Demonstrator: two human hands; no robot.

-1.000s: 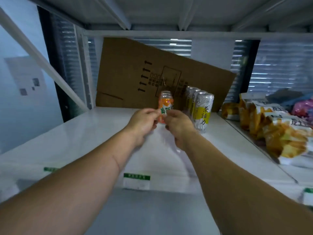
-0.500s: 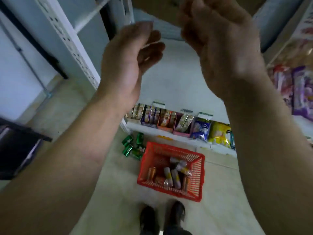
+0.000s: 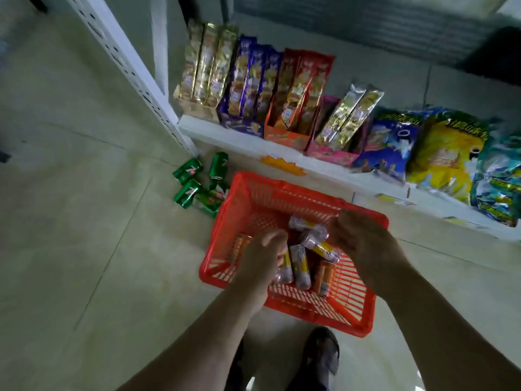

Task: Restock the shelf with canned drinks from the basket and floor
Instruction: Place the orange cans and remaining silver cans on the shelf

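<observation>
A red plastic basket (image 3: pixel 225 213) stands on the floor in front of my feet. Several silver-and-yellow cans (image 3: pixel 300 266) and an orange can (image 3: pixel 324 277) lie inside it. My left hand (image 3: pixel 260 261) hangs over the basket's left half with fingers loosely curled, right beside a silver-and-yellow can. Over the right half is my right hand (image 3: pixel 363 238), fingers curled just above the upper cans. Neither hand visibly holds a can. Several green cans (image 3: pixel 191 184) lie on the floor left of the basket.
The white bottom shelf (image 3: pixel 245 139) behind the basket carries upright snack boxes (image 3: pixel 293 88) and bags of crisps (image 3: pixel 445 148). A perforated white shelf upright (image 3: pixel 135 74) rises at the left. My shoe (image 3: pixel 324 354) is just below the basket. Pale floor tiles spread to the left.
My view dropped from the upper shelf to the floor. Both hands let go of the orange can on the shelf and came down, empty, into the basket.
</observation>
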